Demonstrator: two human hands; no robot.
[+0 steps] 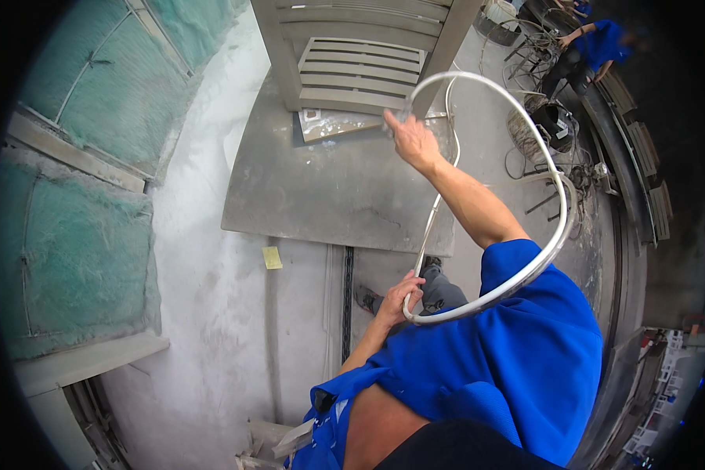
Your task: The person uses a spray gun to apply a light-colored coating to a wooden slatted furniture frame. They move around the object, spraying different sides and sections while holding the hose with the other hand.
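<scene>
My left hand (402, 297) is closed around a white hose (554, 168), low in front of my body. From there the hose sweeps out to the right in a wide loop and comes back to my right hand (415, 141). That hand is stretched forward, its fingers curled around something blurred that I cannot make out, where the hose ends. Just beyond it stands a grey-brown slatted wooden chair (362, 100), upright on a grey flat-topped table (321, 188). A thinner pale hose (433, 207) runs up from my left hand past the table's right side.
Green mesh filter panels (78, 258) line the left wall, with white powdery residue on the floor (188, 243) below. A flat board (321, 129) lies under the chair. Hoses and buckets (552, 125) stand at right, near another person in blue (603, 43). A yellow note (272, 258) lies before the table.
</scene>
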